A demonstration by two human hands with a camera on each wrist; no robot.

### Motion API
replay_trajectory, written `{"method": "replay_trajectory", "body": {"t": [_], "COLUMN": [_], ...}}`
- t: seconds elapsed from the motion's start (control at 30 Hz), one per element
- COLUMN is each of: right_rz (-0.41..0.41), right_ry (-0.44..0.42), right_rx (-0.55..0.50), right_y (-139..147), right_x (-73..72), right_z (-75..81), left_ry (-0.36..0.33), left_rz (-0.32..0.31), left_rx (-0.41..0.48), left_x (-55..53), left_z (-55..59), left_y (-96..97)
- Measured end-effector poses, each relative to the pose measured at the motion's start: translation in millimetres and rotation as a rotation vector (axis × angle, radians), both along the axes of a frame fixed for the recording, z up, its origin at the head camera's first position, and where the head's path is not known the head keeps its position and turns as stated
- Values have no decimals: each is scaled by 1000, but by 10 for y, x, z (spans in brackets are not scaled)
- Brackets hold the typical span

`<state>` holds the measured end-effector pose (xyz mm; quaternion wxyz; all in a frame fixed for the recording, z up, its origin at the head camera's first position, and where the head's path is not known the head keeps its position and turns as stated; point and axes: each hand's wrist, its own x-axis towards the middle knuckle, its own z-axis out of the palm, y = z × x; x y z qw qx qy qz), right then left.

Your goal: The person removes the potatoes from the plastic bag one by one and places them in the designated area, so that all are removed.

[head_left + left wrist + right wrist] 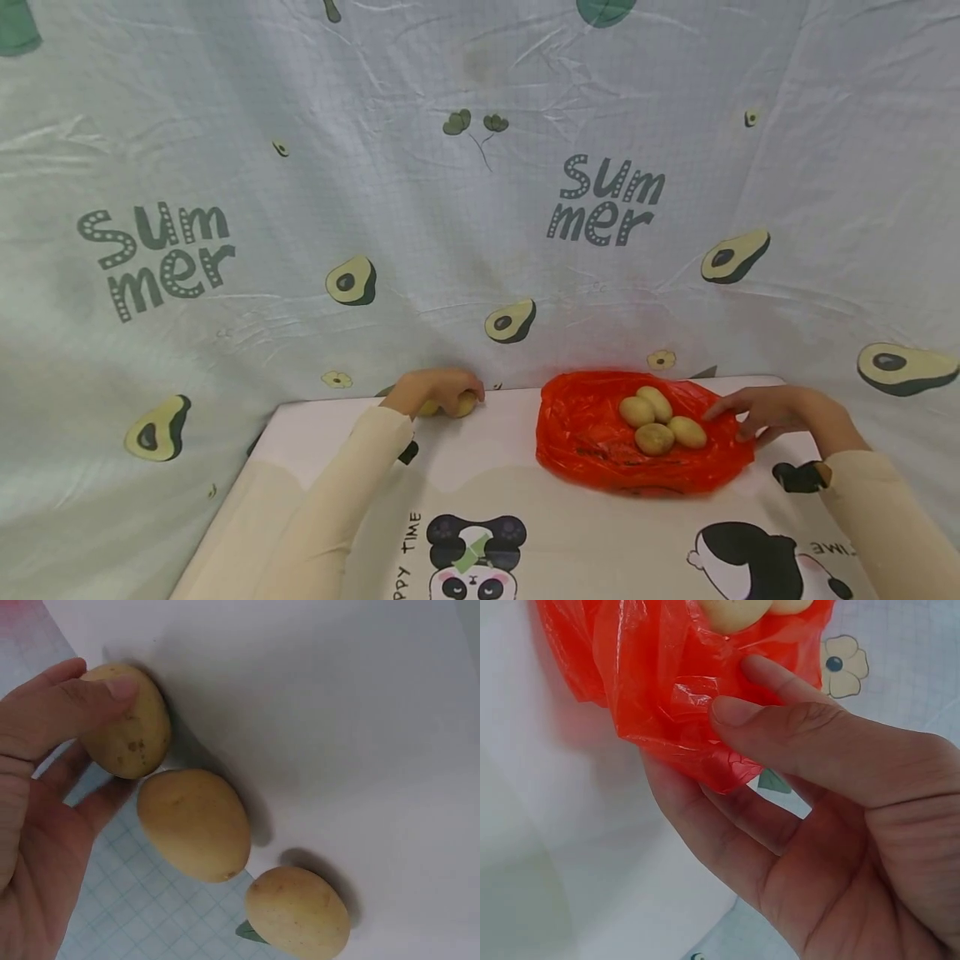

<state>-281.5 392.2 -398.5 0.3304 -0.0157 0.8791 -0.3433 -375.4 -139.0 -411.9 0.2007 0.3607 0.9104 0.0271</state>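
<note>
At the table's back edge my left hand [444, 388] pinches a potato [127, 724], thumb over its top and fingers around its far side. Two more potatoes lie in a slanting row beside it: a larger potato [195, 825] right by the fingers and a speckled potato [298, 911] farther off. On the right, a red plastic bag [585, 454] lies spread with its mouth up and several pale potatoes [654, 439] clustered inside. My right hand [776, 410] holds the bag's right edge, thumb on top [739, 712] and some fingers beneath the plastic.
The white table [480, 467] carries a printed panda [474, 558] and a black-haired figure [750, 554]. A hanging cloth [420, 208] with avocado prints rises right behind the back edge. Dark wrist straps [798, 477] sit near the sleeve cuffs.
</note>
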Motion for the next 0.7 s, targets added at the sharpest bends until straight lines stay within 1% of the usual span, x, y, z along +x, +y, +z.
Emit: {"method": "replay_trajectory", "body": {"t": [0.07, 0.1, 0.17, 0.27, 0.33, 0.37, 0.43, 0.53, 0.63, 0.7], "right_rz": [2, -2, -4, -5, -5, -7, -8, -17, -22, -23], "right_ry": [2, 1, 3, 11, 13, 12, 5, -15, -30, -31], "right_rx": [-2, -3, -3, 3, 1, -2, -16, -44, -62, -68], "right_y": [-8, -11, -11, -4, 8, 19, 44, 82, 106, 112], "right_x": [6, 11, 15, 11, 4, -2, -8, -16, -18, -19], "right_z": [-3, -9, -21, -38, -42, -47, -53, -64, -79, -88], "left_ry": [-5, -13, -10, 46, 97, 105, 120, 109, 98, 89], "left_rz": [14, 31, 40, -2, -45, -58, -75, -96, -116, -117], "left_rx": [33, 65, 148, 276, 325, 346, 373, 404, 416, 417], "left_x": [16, 28, 43, 55, 69, 83, 118, 192, 260, 300], "left_z": [12, 24, 69, 182, 272, 315, 379, 460, 490, 496], "left_y": [10, 19, 55, 160, 261, 319, 430, 604, 758, 852]}}
